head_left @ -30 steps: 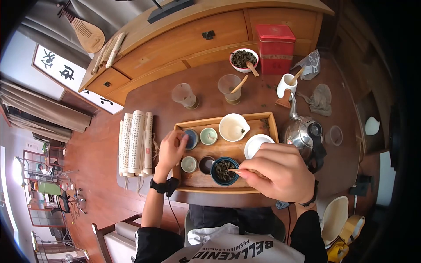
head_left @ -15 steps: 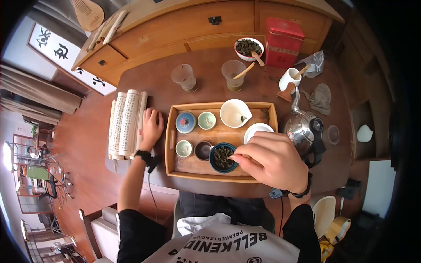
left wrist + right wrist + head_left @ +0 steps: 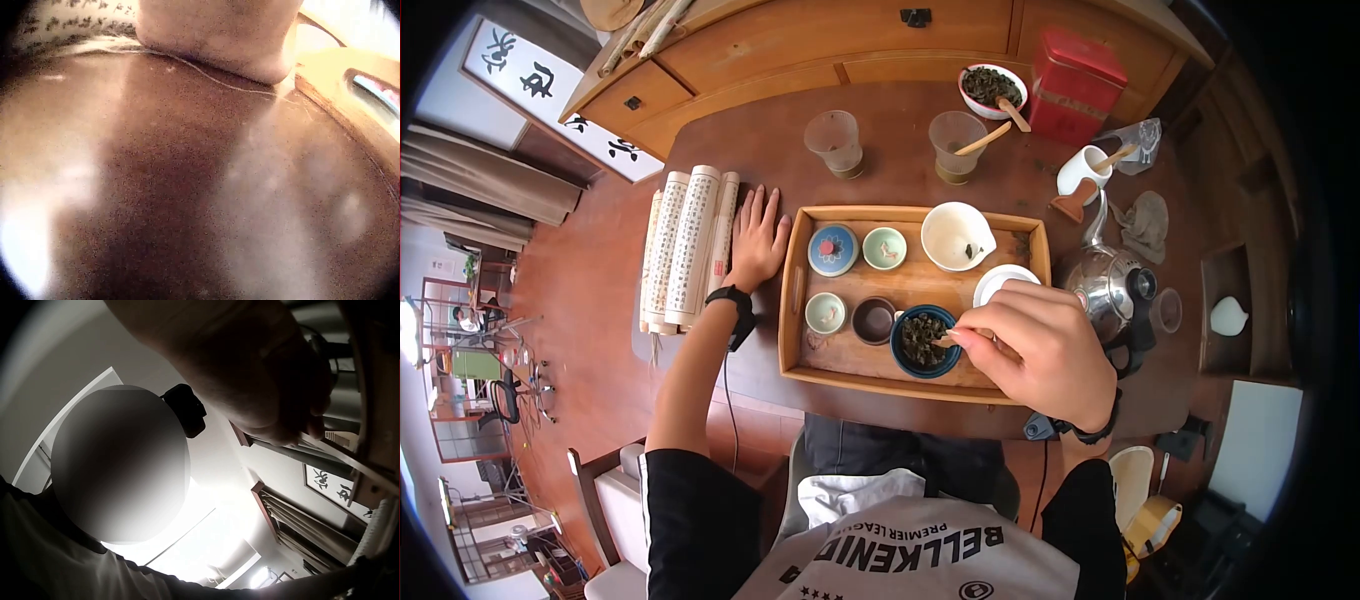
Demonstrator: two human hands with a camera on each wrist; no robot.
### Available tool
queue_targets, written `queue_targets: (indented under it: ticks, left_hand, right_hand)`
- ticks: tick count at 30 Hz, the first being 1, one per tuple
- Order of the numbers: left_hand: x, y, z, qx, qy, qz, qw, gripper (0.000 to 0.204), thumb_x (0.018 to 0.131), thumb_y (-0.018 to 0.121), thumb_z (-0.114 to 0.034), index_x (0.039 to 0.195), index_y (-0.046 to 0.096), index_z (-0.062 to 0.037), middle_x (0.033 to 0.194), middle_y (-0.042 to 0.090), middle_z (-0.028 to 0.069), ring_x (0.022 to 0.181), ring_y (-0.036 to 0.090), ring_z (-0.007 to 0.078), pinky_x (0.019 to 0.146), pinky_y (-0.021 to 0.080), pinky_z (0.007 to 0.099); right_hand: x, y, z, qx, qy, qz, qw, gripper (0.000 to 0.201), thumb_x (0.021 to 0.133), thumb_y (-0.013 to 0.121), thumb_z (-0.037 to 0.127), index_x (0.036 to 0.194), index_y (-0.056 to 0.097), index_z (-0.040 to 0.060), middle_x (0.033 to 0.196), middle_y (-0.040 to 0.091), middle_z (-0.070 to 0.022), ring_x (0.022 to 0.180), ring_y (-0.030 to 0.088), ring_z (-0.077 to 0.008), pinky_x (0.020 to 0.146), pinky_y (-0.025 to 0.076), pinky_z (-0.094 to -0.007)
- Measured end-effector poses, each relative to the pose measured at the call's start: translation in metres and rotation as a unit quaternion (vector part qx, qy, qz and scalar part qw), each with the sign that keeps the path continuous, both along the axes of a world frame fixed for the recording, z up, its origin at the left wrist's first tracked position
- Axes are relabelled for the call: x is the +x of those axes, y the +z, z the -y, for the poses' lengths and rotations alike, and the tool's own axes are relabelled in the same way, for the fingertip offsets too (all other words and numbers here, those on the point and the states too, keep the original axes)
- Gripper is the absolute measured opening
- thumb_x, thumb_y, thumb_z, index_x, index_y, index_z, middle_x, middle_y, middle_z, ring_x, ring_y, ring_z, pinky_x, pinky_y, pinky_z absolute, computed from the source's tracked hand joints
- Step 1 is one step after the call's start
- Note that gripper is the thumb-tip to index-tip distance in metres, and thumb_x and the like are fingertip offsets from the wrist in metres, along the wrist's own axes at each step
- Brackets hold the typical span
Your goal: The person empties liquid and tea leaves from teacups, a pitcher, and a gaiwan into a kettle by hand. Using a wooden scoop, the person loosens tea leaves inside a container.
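The right hand [image 3: 1040,345] pinches a thin wooden stick [image 3: 949,341], its tip in the dark leaves [image 3: 922,338] of a blue bowl [image 3: 925,370] at the tray's front. In the right wrist view the same hand [image 3: 250,381] grips the pale stick [image 3: 350,459]. Flat on the table, fingers spread, the left hand [image 3: 757,240] rests between the paper scrolls [image 3: 692,245] and the wooden tray [image 3: 795,290]. Only part of that hand [image 3: 215,37] shows in the left wrist view, against the table surface. A white lid or dish [image 3: 1003,280] is partly hidden behind the right hand.
On the tray are a blue lid [image 3: 833,249], small cups [image 3: 885,248] and a white pitcher [image 3: 956,237]. A steel kettle [image 3: 1108,290] stands right of it. Behind are two clear glasses [image 3: 834,140], a leaf-filled bowl [image 3: 994,90] and a red tin [image 3: 1077,85].
The left hand has moved from over the blue lid to the table beside the scrolls, and its fingers have spread. The right hand still holds the stick in the bowl. The head view has shifted.
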State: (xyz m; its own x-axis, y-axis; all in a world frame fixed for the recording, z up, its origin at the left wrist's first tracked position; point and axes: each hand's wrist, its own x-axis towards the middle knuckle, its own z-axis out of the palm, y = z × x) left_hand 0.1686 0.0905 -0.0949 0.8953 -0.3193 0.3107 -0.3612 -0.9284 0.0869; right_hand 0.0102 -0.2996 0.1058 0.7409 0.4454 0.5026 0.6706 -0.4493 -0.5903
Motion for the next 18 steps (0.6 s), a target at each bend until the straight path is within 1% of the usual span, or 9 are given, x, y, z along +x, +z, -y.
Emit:
queue_targets:
  ticks: [1,2,5,9,12,13,15,16,18]
  left_hand:
    - [0.002,0.001,-0.001,0.03,0.011,-0.029,0.999,0.059,0.1,0.039,-0.04,0.149,0.033,-0.0068,0.154,0.029,0.0227,0.143,0.024,0.0415,0.116,0.019,0.0512]
    - [0.003,0.001,-0.001,0.029,0.01,-0.031,0.999,0.059,0.1,0.039,-0.04,0.149,0.033,-0.0068,0.154,0.029,0.0227,0.143,0.024,0.0415,0.116,0.019,0.0512]
    - [0.007,0.002,0.0,0.054,0.032,-0.081,0.995,0.064,0.101,0.035,-0.044,0.152,0.026,-0.0079,0.157,0.021,0.0219,0.146,0.017,0.041,0.117,0.016,0.0516]
    - [0.011,0.0,0.0,0.06,0.052,-0.091,0.993,0.066,0.1,0.036,-0.049,0.153,0.025,-0.0097,0.158,0.02,0.0209,0.146,0.016,0.0398,0.117,0.016,0.0536]
    - [0.018,0.005,0.004,0.101,0.094,-0.146,0.98,0.07,0.1,0.032,-0.053,0.155,0.018,-0.0121,0.16,0.014,0.0191,0.148,0.012,0.0381,0.117,0.015,0.0535]
    - [0.022,0.008,0.006,0.101,0.092,-0.147,0.98,0.07,0.1,0.032,-0.053,0.155,0.018,-0.0121,0.16,0.014,0.0191,0.148,0.012,0.0381,0.117,0.015,0.0535]
    - [0.031,0.016,0.01,0.175,0.126,-0.258,0.942,0.082,0.095,0.027,-0.067,0.157,0.009,-0.0156,0.163,0.004,0.0166,0.15,0.006,0.0352,0.118,0.01,0.0532]
    - [0.034,0.02,0.015,0.175,0.125,-0.257,0.942,0.082,0.095,0.027,-0.067,0.157,0.009,-0.0156,0.163,0.004,0.0166,0.15,0.006,0.0352,0.118,0.01,0.0532]
    - [0.044,0.025,0.025,0.127,0.216,-0.346,0.904,0.098,0.085,0.023,-0.082,0.157,0.001,-0.0191,0.163,-0.005,0.0151,0.15,-0.002,0.0338,0.118,0.005,0.0538]
  right_hand:
    - [0.0,-0.001,0.0,0.0,0.0,-0.003,1.0,0.014,0.078,0.075,0.009,0.077,0.062,0.0027,0.067,0.059,-0.0081,0.061,0.059,-0.0261,0.055,0.048,-0.0353]
    - [-0.001,-0.001,0.0,0.002,0.0,-0.004,1.0,0.014,0.079,0.074,0.01,0.077,0.062,0.0028,0.068,0.059,-0.0081,0.061,0.059,-0.0263,0.055,0.048,-0.0355]
    - [-0.001,0.0,0.001,-0.005,0.001,-0.011,1.0,0.014,0.08,0.073,0.01,0.077,0.061,0.0027,0.068,0.058,-0.0082,0.062,0.059,-0.0268,0.057,0.048,-0.0358]
    - [-0.001,0.001,0.004,-0.012,0.012,-0.036,0.999,0.015,0.082,0.071,0.011,0.077,0.06,0.0021,0.069,0.058,-0.0083,0.064,0.059,-0.0277,0.058,0.048,-0.0371]
    - [-0.001,-0.001,0.004,-0.008,0.016,-0.04,0.999,0.015,0.083,0.071,0.01,0.078,0.059,0.0019,0.069,0.058,-0.0087,0.065,0.059,-0.0281,0.059,0.047,-0.0377]
    - [-0.001,-0.002,0.004,-0.007,0.014,-0.041,0.999,0.015,0.083,0.071,0.01,0.078,0.059,0.0019,0.069,0.058,-0.0087,0.065,0.059,-0.0281,0.059,0.047,-0.0377]
    - [-0.001,-0.003,0.004,-0.005,0.02,-0.046,0.999,0.011,0.08,0.073,0.008,0.083,0.065,0.0019,0.069,0.061,-0.0093,0.06,0.06,-0.0274,0.053,0.046,-0.0368]
    - [-0.001,-0.004,0.005,-0.006,0.018,-0.046,0.999,0.011,0.08,0.073,0.008,0.083,0.065,0.0019,0.069,0.061,-0.0093,0.06,0.06,-0.0274,0.053,0.046,-0.0368]
    - [0.0,-0.005,0.006,0.0,0.015,-0.055,0.998,0.011,0.08,0.073,0.009,0.083,0.065,0.0021,0.069,0.061,-0.0089,0.061,0.06,-0.0274,0.053,0.047,-0.0367]
